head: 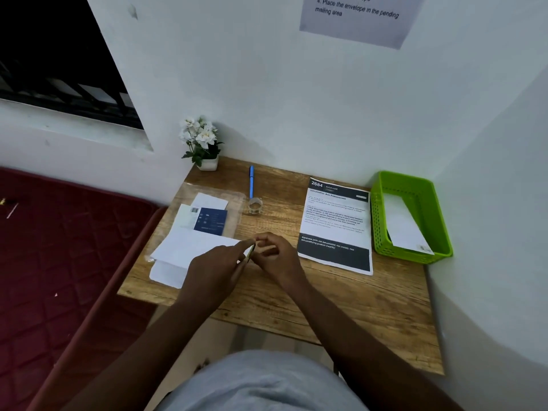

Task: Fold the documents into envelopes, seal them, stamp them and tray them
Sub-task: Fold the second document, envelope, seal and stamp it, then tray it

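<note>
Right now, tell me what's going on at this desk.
A person sits at a small wooden desk. The left hand pinches a small, thin item, too small to identify, while the right hand works at it with its fingertips, over a white envelope. A printed document lies flat, unfolded. One white envelope already sits in the green tray.

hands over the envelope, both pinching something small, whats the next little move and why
Probably peel the small item apart and press it onto the white envelope. The left hand and right hand meet at their fingertips on a thin, small piece, likely a stamp, right at the envelope's near right edge. One envelope already lies in the green tray; this one does not.
</note>
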